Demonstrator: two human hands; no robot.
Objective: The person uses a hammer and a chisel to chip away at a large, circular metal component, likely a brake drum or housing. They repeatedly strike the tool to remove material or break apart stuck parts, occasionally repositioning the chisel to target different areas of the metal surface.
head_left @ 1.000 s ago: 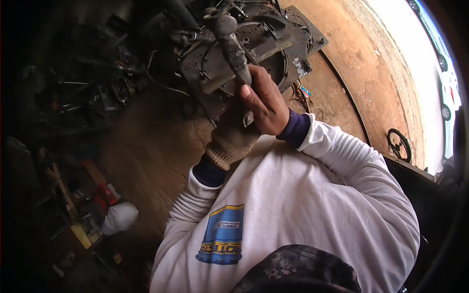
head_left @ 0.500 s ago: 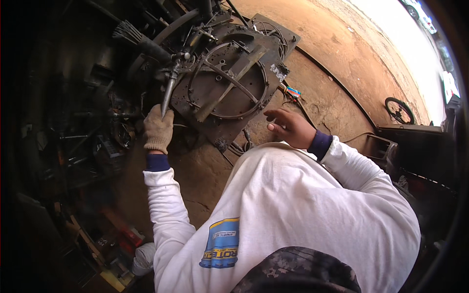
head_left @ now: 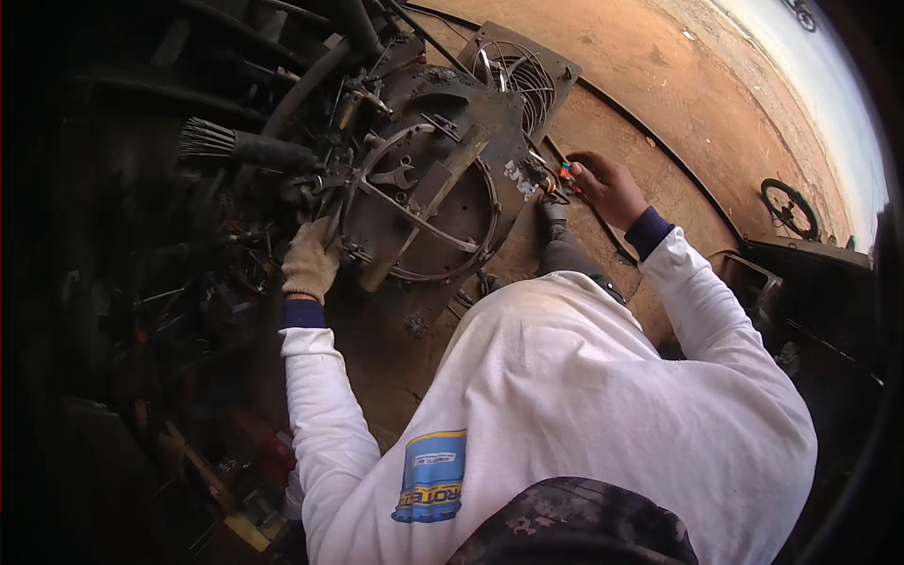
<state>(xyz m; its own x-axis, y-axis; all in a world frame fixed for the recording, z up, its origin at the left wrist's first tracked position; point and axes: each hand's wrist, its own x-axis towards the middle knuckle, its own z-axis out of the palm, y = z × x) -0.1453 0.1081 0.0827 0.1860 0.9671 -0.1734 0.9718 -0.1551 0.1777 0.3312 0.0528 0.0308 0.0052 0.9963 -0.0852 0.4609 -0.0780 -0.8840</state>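
Observation:
My left hand (head_left: 311,259), in a beige knit glove, is closed at the left edge of a dark metal table, around something blurred and dark that I cannot make out. An open-ended wrench (head_left: 325,182) lies just beyond it. At the table's far right corner my bare right hand (head_left: 610,191) has its thumb and fingers round a small multicoloured packet (head_left: 567,170), partly hidden by the fingers. Between the hands, a round metal ring frame (head_left: 494,202) with a crossbar lies on the table (head_left: 452,217), with a flat bar (head_left: 428,202) across it.
A second wrench (head_left: 394,177) and a nut lie inside the ring. A wire brush (head_left: 245,149) and dark pipes crowd the left. Coiled wire (head_left: 527,85) sits on a plate beyond the table. A wheel (head_left: 789,209) stands at the right, near a dark metal box.
My right hand has moved away and to the right, onto the coloured packet. The pointed metal tool at my left hand no longer shows clearly. The view has shifted slightly.

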